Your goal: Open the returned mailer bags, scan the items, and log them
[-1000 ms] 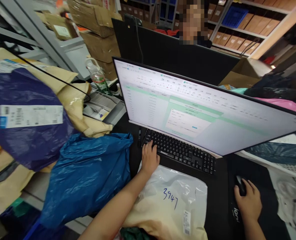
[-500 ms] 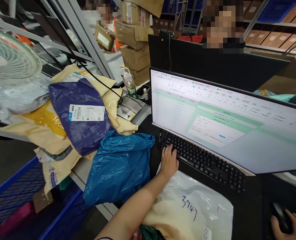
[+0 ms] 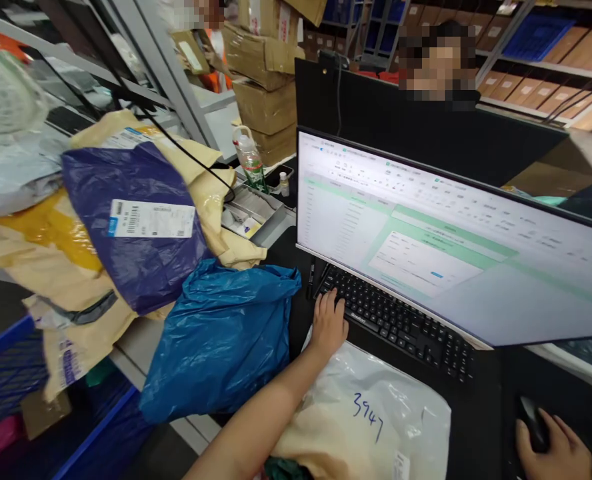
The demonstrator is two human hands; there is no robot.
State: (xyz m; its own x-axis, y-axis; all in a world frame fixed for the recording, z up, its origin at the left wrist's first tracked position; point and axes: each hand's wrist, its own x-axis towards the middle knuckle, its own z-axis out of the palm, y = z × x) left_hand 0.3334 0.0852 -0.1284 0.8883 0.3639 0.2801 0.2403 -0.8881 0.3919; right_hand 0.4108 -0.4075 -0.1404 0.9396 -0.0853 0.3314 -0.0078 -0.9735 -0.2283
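Observation:
My left hand [image 3: 329, 325] lies with its fingers stretched over the left end of a black keyboard [image 3: 391, 319]. At the lower right, my right hand [image 3: 556, 448] is wrapped round a black computer mouse [image 3: 535, 421]. Under my left forearm is a white plastic mailer bag [image 3: 406, 407] with "3947" handwritten on it in blue. Above the keyboard stands a monitor [image 3: 346, 220] showing a spreadsheet with a small pop-up window. A blue plastic bag [image 3: 221, 340] sits left of my left arm.
On the left are a purple parcel [image 3: 141, 267] with a label, more yellow mailers, a fan [image 3: 6, 93] and a blue crate [image 3: 91, 433] below. Behind stand a bottle [image 3: 252, 160], stacked cartons [image 3: 263, 110] and a second monitor [image 3: 401, 127]. Two people are beyond.
The view has shifted, so most things sit slightly farther left in the picture. My left hand stays at the keyboard and my right hand stays on the mouse.

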